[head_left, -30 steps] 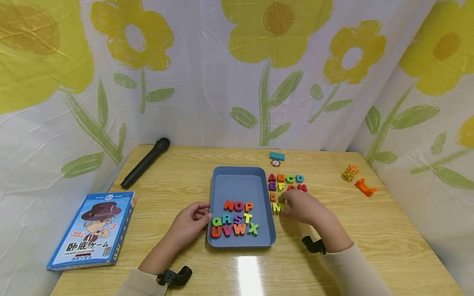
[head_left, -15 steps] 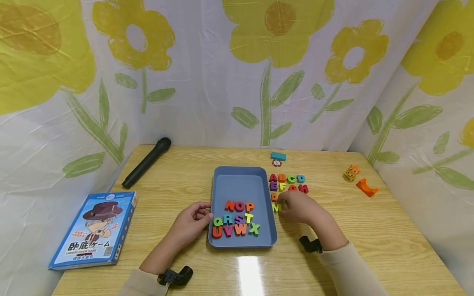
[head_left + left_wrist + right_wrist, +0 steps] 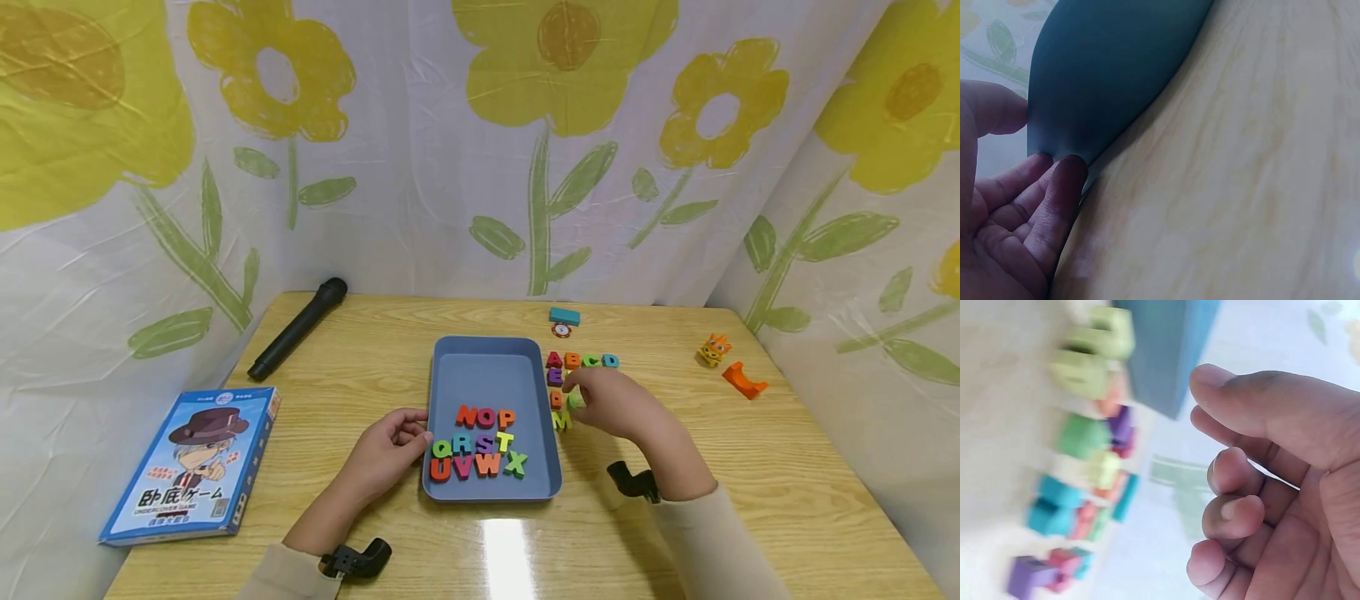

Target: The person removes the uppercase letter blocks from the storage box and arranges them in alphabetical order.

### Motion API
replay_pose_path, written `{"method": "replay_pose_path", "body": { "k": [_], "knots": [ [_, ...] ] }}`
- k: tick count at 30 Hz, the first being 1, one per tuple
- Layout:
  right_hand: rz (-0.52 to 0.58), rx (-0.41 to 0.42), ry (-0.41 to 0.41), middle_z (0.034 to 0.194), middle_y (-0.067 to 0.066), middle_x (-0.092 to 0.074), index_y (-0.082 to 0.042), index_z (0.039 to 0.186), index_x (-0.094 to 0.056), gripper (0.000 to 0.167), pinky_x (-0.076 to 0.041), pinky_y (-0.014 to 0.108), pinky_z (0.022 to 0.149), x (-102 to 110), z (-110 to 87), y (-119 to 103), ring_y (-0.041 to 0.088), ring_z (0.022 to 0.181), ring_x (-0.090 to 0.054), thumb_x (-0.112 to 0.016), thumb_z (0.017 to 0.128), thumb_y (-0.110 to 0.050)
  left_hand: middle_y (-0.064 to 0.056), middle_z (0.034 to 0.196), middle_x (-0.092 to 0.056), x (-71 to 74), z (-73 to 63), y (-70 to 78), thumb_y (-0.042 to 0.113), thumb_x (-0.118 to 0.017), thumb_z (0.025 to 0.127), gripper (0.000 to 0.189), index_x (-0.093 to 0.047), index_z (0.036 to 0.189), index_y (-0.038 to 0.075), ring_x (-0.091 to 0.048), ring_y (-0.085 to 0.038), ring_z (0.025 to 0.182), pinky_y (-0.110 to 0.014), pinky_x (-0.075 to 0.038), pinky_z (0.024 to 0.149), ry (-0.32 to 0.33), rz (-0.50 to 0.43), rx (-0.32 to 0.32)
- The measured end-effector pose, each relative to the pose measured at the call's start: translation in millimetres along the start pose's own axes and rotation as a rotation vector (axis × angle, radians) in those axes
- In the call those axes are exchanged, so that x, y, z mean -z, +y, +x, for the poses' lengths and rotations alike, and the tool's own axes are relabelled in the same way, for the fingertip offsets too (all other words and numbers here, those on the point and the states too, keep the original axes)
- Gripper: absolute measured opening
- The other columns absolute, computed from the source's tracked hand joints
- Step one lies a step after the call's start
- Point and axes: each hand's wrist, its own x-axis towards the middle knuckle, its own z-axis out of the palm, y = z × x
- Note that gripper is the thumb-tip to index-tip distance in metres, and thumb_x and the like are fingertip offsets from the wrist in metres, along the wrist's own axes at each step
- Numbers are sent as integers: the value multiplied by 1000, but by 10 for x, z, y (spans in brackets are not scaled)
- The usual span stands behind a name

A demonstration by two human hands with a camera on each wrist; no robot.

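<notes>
A blue-grey tray (image 3: 487, 371) lies mid-table, with several coloured letter blocks in its near half, including a red N (image 3: 466, 417) and a green X (image 3: 515, 464). My left hand (image 3: 390, 446) grips the tray's left side, thumb at the rim and fingers against the outer wall (image 3: 1110, 62). To the tray's right, more letter blocks stand in rows, among them a purple E (image 3: 555, 377) and a yellow M (image 3: 561, 421). My right hand (image 3: 615, 404) hovers over these rows and hides several. Its fingers (image 3: 1235, 472) are loosely bent, holding nothing. A green block (image 3: 575, 401) shows beside its fingertips.
A black microphone (image 3: 298, 329) and a blue game box (image 3: 191, 462) lie at the left. Behind the letter rows are a teal block (image 3: 565, 317) and a round chip (image 3: 562, 331). An orange figure (image 3: 715, 350) and an orange curved piece (image 3: 744, 380) sit at the right.
My right hand has shifted slightly away from me over the letter rows, uncovering the green block and now covering part of the second row. The left hand stays on the tray.
</notes>
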Motion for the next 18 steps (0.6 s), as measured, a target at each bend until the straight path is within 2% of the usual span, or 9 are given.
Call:
{"method": "replay_pose_path", "body": {
  "k": [3, 6, 8, 13, 18],
  "knots": [
    [-9, 35, 27, 81, 3, -59, -3, 123, -77, 27, -43, 35, 68, 117, 58, -117, 18, 73, -50, -81, 97, -9, -6, 112, -71, 6, -3, -5, 20, -77, 103, 37, -71, 138, 9, -65, -15, 95, -25, -55, 84, 0, -2, 2],
    [-29, 82, 55, 91, 1, -67, -6, 117, -78, 21, -49, 36, 73, 188, 144, -261, 17, 79, -56, -81, 97, -11, -6, 111, -71, 12, -7, -14, 20, -77, 103, 37, -71, 138, 9, -65, -15, 94, -26, -55, 84, 1, -3, 2],
    [-30, 107, 50, 90, 2, -69, -6, 118, -78, 22, -53, 36, 76, 209, 216, -368, 16, 78, -58, -81, 98, -14, -6, 111, -71, 14, -9, -19, 21, -77, 103, 37, -71, 138, 10, -65, -15, 94, -26, -55, 84, 2, -3, 3],
    [-29, 114, -7, 81, 3, -61, -5, 125, -77, 29, -49, 35, 72, 156, 471, -606, 17, 72, -54, -80, 101, -21, -6, 112, -71, 9, -2, -28, 21, -76, 103, 37, -71, 138, 10, -65, -15, 95, -26, -55, 84, 4, -5, 4],
    [-72, 118, -105, 91, 1, -65, -8, 123, -77, 28, -49, 35, 73, -24, 722, -805, 18, 78, -56, -80, 101, -25, -5, 111, -72, -7, 11, -23, 20, -76, 103, 36, -72, 138, 10, -65, -14, 94, -25, -55, 84, 7, 1, -5]
  ]
}}
